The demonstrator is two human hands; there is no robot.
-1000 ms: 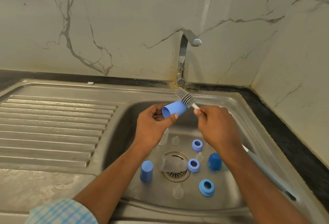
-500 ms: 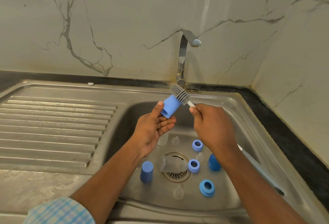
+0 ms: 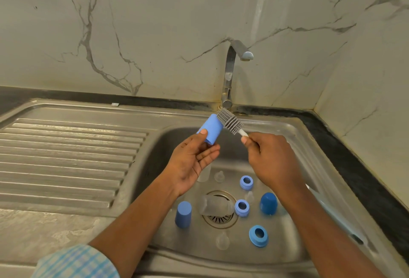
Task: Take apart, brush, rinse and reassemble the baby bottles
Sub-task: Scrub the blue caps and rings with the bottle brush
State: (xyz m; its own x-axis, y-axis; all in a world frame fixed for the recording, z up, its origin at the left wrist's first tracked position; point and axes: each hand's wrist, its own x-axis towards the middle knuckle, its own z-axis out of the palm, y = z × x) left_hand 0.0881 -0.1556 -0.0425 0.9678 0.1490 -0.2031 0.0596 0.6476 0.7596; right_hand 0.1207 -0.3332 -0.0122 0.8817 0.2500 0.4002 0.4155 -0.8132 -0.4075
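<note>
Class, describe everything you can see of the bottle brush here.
The brush has a grey, rubbery-looking ribbed head, a white neck and a long pale handle running under the right forearm. The right hand grips its neck. Tilted above the sink, its head touches the blue cap that the left hand holds.

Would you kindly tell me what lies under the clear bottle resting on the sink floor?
The drain strainer: its slots and rim show beside the clear bottle. The bottle covers the strainer's upper part, so that is hidden.

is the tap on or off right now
Off: no water falls from the tap into the sink.
</note>
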